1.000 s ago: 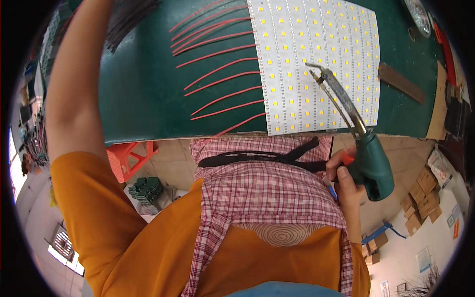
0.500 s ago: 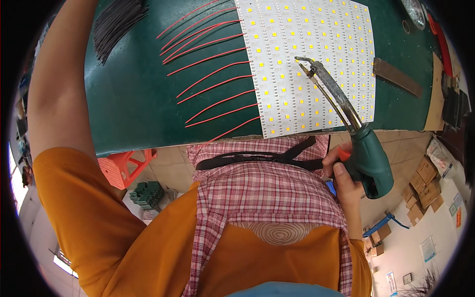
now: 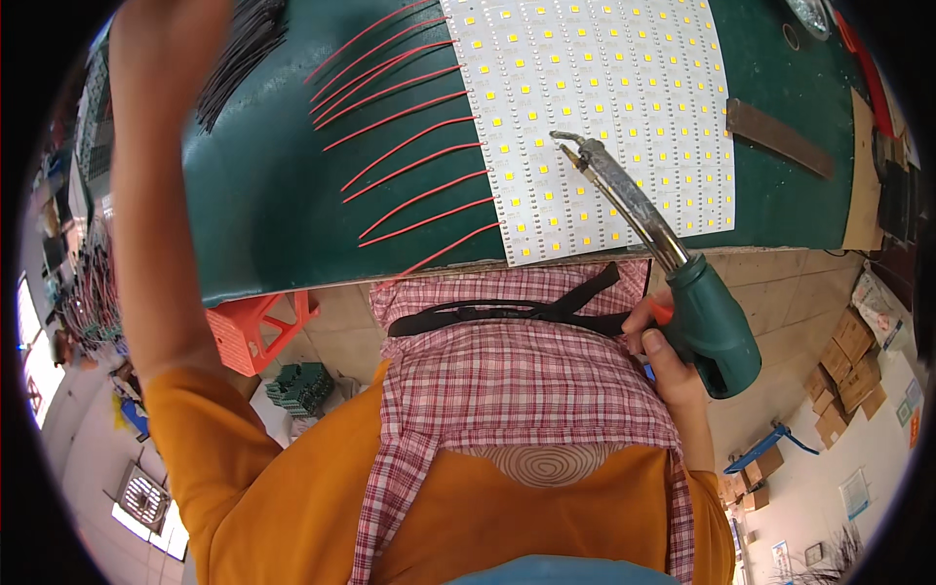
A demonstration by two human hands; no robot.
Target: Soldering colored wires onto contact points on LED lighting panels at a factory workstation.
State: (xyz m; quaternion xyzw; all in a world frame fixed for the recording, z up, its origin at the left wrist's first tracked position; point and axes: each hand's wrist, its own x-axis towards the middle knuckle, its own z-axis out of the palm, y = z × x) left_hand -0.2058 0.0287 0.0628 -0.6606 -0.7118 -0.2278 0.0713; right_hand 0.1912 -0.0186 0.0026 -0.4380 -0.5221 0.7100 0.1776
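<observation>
My right hand (image 3: 663,356) grips a green soldering gun (image 3: 717,327), fingers wrapped round its handle by the red trigger. Its metal tip hangs over a white LED panel (image 3: 585,219) dotted with yellow squares. From the panel's left edge several thin red wires (image 3: 409,174) run out to the left across the green table (image 3: 263,214). At the upper left my left hand (image 3: 174,39) is blurred and cut by the top edge, so its fingers are hidden. Close beside it lies a bundle of black wires (image 3: 242,60).
A dark flat metal strip (image 3: 780,138) lies right of the panel, one end against its edge. A small ring (image 3: 791,37) sits at the top right. Below the table's front edge stands a red plastic stool (image 3: 255,331); cardboard boxes (image 3: 848,366) are stacked at the right.
My left arm has swung to the right and back toward the black wires. The soldering gun has shifted slightly left with my right hand. The whole view has moved a little.
</observation>
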